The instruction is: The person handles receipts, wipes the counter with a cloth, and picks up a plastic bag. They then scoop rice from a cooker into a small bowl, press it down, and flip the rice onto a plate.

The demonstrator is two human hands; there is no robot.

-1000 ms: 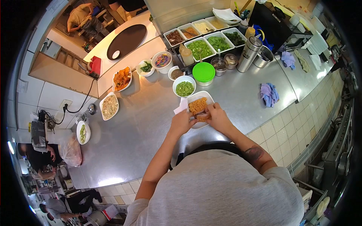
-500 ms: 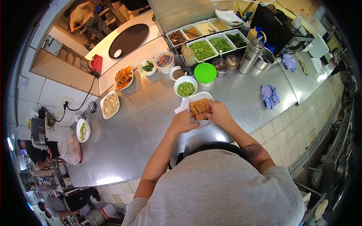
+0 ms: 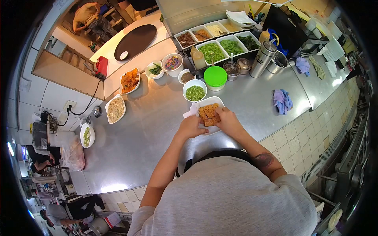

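Note:
Golden-brown cut pieces of food point(image 3: 209, 114) lie in a white dish point(image 3: 215, 100) near the front of the steel counter. My left hand point(image 3: 191, 126) is at the dish's left side, thumb reaching toward the pieces and fingers beside a white paper point(image 3: 188, 113); whether it grips anything is unclear. At the right side, my right hand point(image 3: 227, 119) touches the pieces with bent fingers, their tips partly hidden. Just behind the dish are a bowl of chopped green onion point(image 3: 195, 93) and a tub with a green lid point(image 3: 215, 76).
Trays of toppings point(image 3: 211, 52) and a steel flask point(image 3: 263, 59) stand at the back. Filled dishes point(image 3: 115, 109) line the left side. A purple cloth point(image 3: 282, 102) lies on the right. Beyond the counter are a dark oval tray point(image 3: 135, 43) and a bending person point(image 3: 87, 17).
The right-hand fingers have shifted slightly on the food pieces. The whole view has moved very slightly; the left hand stays at the dish's left side.

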